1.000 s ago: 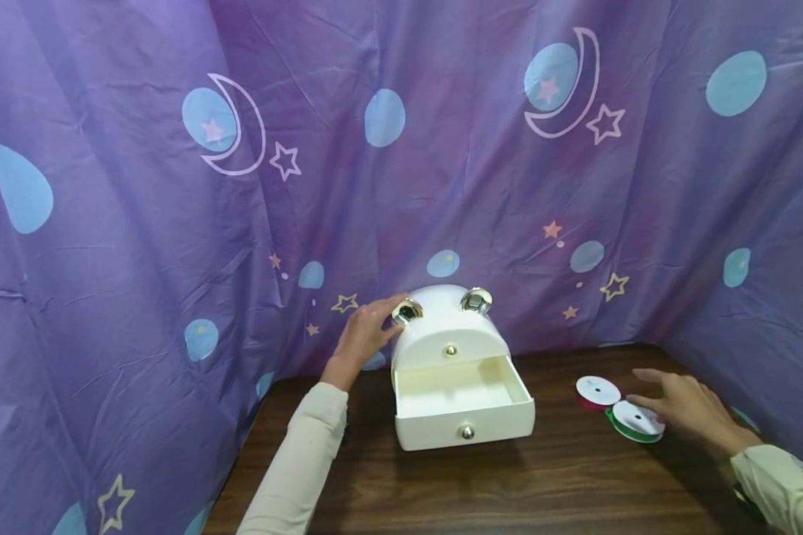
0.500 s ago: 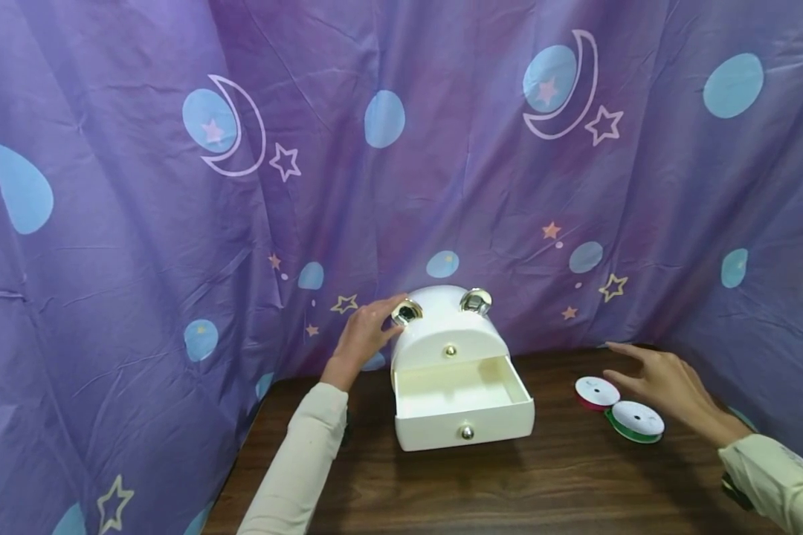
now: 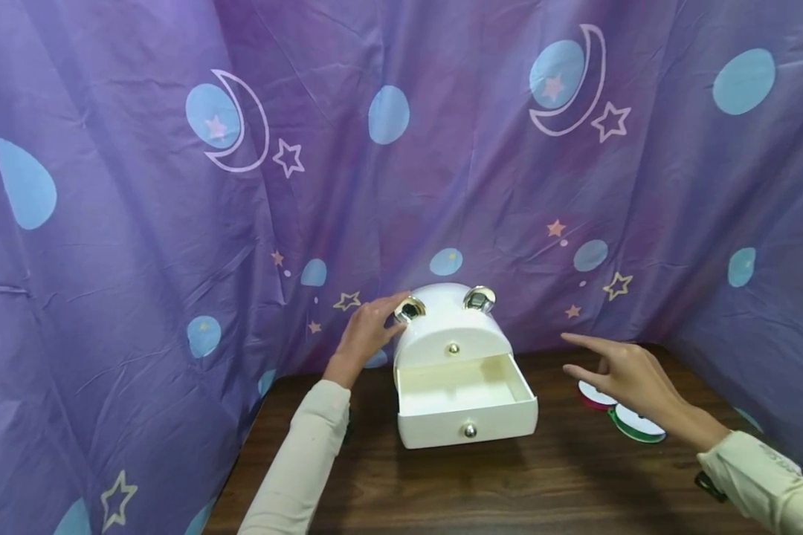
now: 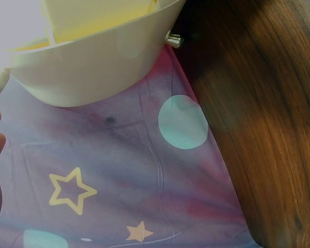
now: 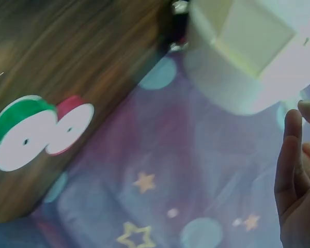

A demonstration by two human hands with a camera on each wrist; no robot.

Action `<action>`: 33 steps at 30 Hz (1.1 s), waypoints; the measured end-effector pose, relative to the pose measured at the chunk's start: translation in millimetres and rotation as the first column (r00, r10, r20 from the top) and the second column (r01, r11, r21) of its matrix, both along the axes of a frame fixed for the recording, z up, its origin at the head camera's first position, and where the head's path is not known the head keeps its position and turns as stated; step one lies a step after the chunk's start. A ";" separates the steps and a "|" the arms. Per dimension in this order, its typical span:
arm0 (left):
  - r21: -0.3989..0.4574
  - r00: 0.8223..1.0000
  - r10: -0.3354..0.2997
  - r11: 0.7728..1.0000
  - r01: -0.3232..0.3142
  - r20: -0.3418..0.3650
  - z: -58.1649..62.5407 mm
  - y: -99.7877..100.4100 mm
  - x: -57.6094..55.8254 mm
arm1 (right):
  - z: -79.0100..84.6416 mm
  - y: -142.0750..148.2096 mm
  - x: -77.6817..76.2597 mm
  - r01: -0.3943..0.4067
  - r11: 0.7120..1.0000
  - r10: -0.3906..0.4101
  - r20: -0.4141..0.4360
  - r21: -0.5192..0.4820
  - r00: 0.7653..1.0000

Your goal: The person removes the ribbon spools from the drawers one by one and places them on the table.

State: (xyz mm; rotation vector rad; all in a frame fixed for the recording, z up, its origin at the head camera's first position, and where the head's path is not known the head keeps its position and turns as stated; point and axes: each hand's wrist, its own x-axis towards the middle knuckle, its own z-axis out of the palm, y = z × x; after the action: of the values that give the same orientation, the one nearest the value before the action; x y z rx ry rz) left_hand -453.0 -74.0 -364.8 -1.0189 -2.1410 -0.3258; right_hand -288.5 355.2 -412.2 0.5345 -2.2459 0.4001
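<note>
A white rounded drawer box [image 3: 450,321] with two shiny gold ears stands on the table, its lower drawer [image 3: 435,429] pulled out with a bare interior. My left hand [image 3: 366,331] holds the box's left ear [image 3: 411,310] between thumb and fingers. To the right of the box, my right hand [image 3: 632,377] is in the air, index finger and thumb stretched toward the box, holding nothing. Partly behind that hand lie a green ribbon spool [image 3: 636,429] and a red ribbon spool [image 3: 595,396]. Both spools show whole in the right wrist view, side by side.
The dark wooden table [image 3: 482,483] has a purple curtain [image 3: 468,200] with moons and stars hanging behind and at both sides. Above the drawer, the box's upper front has a small gold knob [image 3: 453,348].
My right hand has moved left and slightly up, away from the spools toward the box, and its index finger now points out straighter. My left hand has stayed on the ear.
</note>
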 end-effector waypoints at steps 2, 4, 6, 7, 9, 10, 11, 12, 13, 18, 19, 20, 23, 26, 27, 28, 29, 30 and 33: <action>-0.001 1.000 -0.003 1.000 0.003 0.001 0.0 -0.4 -0.1 | 2.9 -11.1 1.5 -0.039 0.999 0.039 -0.020 0.005 0.999; -0.001 1.000 -0.001 1.000 0.001 0.003 -0.1 -0.8 0.1 | 5.0 -21.2 2.3 -0.078 0.997 0.078 -0.043 0.013 0.996; -0.008 1.000 0.010 1.000 -0.010 0.005 -0.2 -0.6 0.1 | 6.6 -30.3 2.8 -0.116 0.993 0.117 -0.066 0.023 0.991; -0.011 1.000 0.013 1.000 -0.013 0.004 -0.4 -0.6 0.0 | 7.4 -34.3 2.8 -0.134 0.991 0.136 -0.072 0.029 0.988; -0.018 1.000 0.023 1.000 -0.023 0.008 0.0 -0.5 0.5 | 8.5 -42.1 2.8 -0.172 0.984 0.176 -0.100 0.041 0.979; -0.019 1.000 0.025 1.000 -0.025 0.010 0.3 -0.3 0.5 | 9.3 -45.8 2.8 -0.190 0.981 0.194 -0.111 0.046 0.975; -0.019 1.000 0.026 0.999 -0.025 0.014 0.7 0.0 0.4 | 10.0 -49.4 2.8 -0.207 0.977 0.211 -0.122 0.051 0.970; -0.016 1.000 0.023 1.000 -0.022 0.014 1.1 0.2 0.5 | 10.7 -52.9 2.8 -0.223 0.973 0.229 -0.129 0.055 0.965; -0.015 1.000 0.021 1.000 -0.021 0.013 1.3 0.2 0.3 | 11.2 -56.2 2.8 -0.239 0.969 0.244 -0.134 0.058 0.960; 0.000 1.000 0.003 1.000 -0.003 0.006 1.9 1.0 -0.2 | 11.0 -72.3 2.8 -0.289 0.956 0.295 -0.149 0.061 0.944; 0.001 1.000 0.001 1.000 -0.001 0.005 1.6 0.9 -0.4 | 10.1 -75.2 2.6 -0.295 0.953 0.302 -0.150 0.063 0.942; 0.002 1.000 0.001 1.000 -0.001 0.008 1.7 0.8 -0.1 | 9.0 -78.0 2.4 -0.304 0.950 0.311 -0.150 0.066 0.939; -0.002 1.000 0.002 1.000 -0.002 0.012 1.4 0.5 0.2 | 5.1 -85.2 1.9 -0.333 0.940 0.340 -0.136 0.073 0.931; -0.008 1.000 0.003 1.000 -0.003 0.016 1.5 0.5 0.2 | 0.6 -91.2 1.6 -0.364 0.928 0.371 -0.118 0.078 0.921; -0.009 1.000 0.003 1.000 -0.003 0.015 1.6 0.4 0.2 | -1.0 -93.1 1.5 -0.375 0.924 0.382 -0.112 0.078 0.917; -0.009 1.000 0.003 1.000 -0.003 0.017 1.6 0.3 0.1 | -2.5 -95.1 1.2 -0.385 0.919 0.392 -0.109 0.079 0.913; -0.010 1.000 0.006 1.000 -0.005 0.018 1.6 0.1 0.0 | -4.1 -97.0 0.9 -0.396 0.915 0.403 -0.109 0.082 0.909; -0.009 1.000 0.007 1.000 -0.006 0.018 1.5 -0.1 -0.4 | -5.7 -99.0 0.7 -0.406 0.910 0.413 -0.109 0.085 0.904; -0.004 0.999 0.015 1.000 -0.015 0.028 1.3 -0.9 -1.1 | -10.9 -104.7 -0.3 -0.441 0.893 0.449 -0.110 0.092 0.887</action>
State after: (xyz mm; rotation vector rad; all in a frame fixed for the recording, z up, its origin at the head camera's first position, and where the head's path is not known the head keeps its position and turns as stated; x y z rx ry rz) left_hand -454.1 -74.9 -363.4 -1.0058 -2.1742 -0.3311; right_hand -288.8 250.5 -423.1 1.0900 -2.0043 0.5072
